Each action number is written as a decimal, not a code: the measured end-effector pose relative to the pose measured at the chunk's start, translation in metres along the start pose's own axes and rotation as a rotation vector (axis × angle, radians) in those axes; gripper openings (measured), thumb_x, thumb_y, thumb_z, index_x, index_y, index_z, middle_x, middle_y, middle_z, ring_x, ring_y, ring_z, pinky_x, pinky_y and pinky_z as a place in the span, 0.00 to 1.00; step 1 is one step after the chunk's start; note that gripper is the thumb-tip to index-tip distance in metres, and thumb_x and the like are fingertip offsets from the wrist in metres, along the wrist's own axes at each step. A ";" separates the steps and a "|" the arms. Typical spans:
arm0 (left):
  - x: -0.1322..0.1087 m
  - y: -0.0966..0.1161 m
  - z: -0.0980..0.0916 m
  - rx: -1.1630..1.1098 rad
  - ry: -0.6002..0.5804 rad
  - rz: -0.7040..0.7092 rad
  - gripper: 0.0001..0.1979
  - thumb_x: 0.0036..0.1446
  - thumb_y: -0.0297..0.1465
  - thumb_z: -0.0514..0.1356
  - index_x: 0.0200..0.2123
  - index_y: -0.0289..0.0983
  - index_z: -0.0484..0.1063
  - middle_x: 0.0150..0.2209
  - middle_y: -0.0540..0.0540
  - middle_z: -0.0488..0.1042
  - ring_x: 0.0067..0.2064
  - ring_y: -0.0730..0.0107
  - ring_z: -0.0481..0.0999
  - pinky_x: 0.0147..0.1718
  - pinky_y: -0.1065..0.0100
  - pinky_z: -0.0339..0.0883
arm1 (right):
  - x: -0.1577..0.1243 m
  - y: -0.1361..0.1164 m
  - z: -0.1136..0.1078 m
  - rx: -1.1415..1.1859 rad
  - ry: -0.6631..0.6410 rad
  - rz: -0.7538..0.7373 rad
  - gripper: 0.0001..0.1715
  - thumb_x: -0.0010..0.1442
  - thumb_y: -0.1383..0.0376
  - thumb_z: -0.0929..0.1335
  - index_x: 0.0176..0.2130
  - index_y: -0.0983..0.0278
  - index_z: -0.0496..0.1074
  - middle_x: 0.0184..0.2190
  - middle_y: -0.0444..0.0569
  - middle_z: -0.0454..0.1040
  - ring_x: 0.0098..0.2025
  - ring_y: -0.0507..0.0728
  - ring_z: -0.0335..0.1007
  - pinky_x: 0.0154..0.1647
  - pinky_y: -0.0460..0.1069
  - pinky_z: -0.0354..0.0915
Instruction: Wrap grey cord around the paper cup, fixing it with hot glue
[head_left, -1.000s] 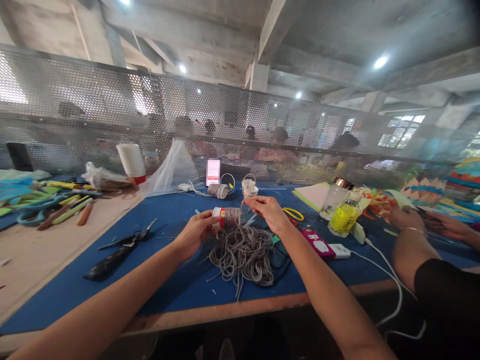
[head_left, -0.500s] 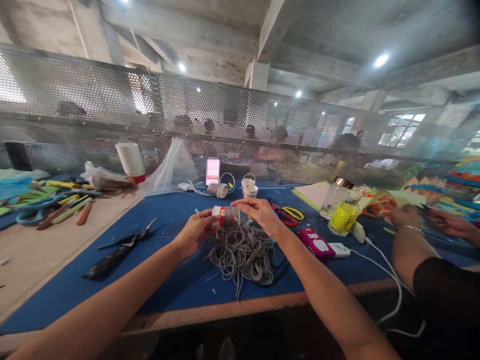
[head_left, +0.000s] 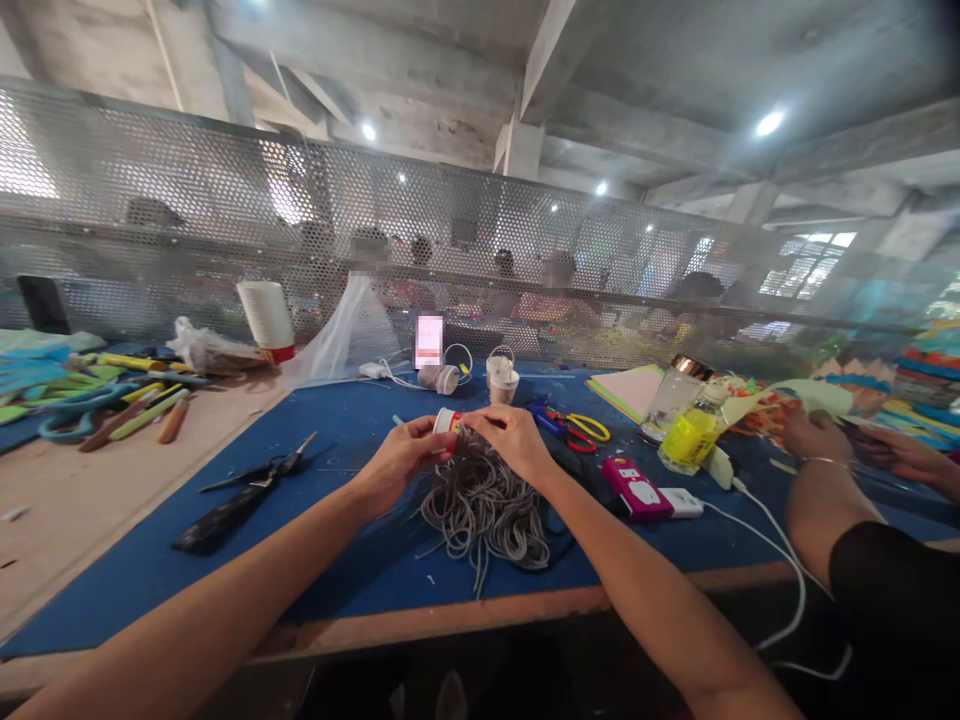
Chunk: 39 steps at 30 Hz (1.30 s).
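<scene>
Likely light and easily dented; best cradled at the bare end.
Just below the hands, heaped loosely: limp grey cord (head_left: pixel 487 525), probably soft, apt to snag, best drawn by one strand. Between the hands, tipped sideways: a white paper cup with a red-and-yellow band (head_left: pixel 444 421), gripped at the white end by the left hand (head_left: pixel 409 447); at the other end, curled fingers of the right hand (head_left: pixel 517 435) (cannot tell whether pinching cord). Beyond the hands, lying down: a cord-wrapped white cup (head_left: pixel 445 380).
</scene>
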<state>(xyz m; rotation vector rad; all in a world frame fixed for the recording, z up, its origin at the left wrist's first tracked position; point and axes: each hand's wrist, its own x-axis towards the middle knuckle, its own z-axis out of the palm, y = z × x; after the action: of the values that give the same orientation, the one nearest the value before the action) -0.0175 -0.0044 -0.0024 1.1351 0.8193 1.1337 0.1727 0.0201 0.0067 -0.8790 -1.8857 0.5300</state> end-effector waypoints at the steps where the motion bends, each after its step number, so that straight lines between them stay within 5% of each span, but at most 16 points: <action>1: 0.000 0.000 0.000 0.008 0.003 -0.004 0.14 0.47 0.31 0.70 0.38 0.35 0.78 0.38 0.44 0.79 0.34 0.72 0.75 0.36 0.73 0.68 | 0.000 0.000 0.001 -0.015 -0.001 -0.008 0.16 0.63 0.55 0.67 0.39 0.61 0.81 0.33 0.48 0.79 0.35 0.55 0.72 0.39 0.48 0.65; 15: 0.002 -0.009 -0.003 0.209 0.062 0.057 0.14 0.48 0.38 0.68 0.36 0.35 0.76 0.31 0.48 0.74 0.31 0.71 0.69 0.31 0.69 0.60 | -0.005 -0.006 0.008 -0.010 -0.103 -0.048 0.12 0.64 0.60 0.66 0.39 0.59 0.80 0.38 0.44 0.80 0.40 0.54 0.76 0.42 0.46 0.66; 24: 0.002 -0.008 -0.001 0.170 0.083 0.027 0.12 0.48 0.36 0.68 0.34 0.35 0.75 0.32 0.48 0.74 0.31 0.71 0.70 0.32 0.69 0.61 | -0.001 -0.004 0.002 -0.011 0.023 -0.009 0.13 0.63 0.58 0.66 0.38 0.61 0.79 0.37 0.45 0.80 0.38 0.54 0.75 0.41 0.46 0.67; 31: 0.002 -0.007 -0.002 0.122 0.093 0.011 0.14 0.48 0.37 0.68 0.35 0.35 0.76 0.33 0.45 0.75 0.32 0.69 0.71 0.31 0.68 0.62 | 0.000 0.000 -0.005 -0.319 0.079 -0.049 0.11 0.62 0.58 0.68 0.37 0.60 0.80 0.31 0.45 0.75 0.32 0.52 0.70 0.34 0.45 0.63; 39: 0.002 -0.008 -0.003 0.156 0.105 0.018 0.17 0.46 0.39 0.69 0.37 0.36 0.77 0.33 0.47 0.76 0.31 0.70 0.71 0.31 0.68 0.61 | -0.002 0.003 -0.002 -0.440 -0.007 -0.060 0.10 0.63 0.59 0.67 0.41 0.57 0.78 0.33 0.44 0.72 0.32 0.50 0.67 0.34 0.45 0.61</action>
<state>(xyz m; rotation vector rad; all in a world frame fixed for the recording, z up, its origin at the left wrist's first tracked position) -0.0175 -0.0021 -0.0103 1.2211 0.9950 1.1681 0.1763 0.0204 0.0038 -1.0957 -2.0650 0.0767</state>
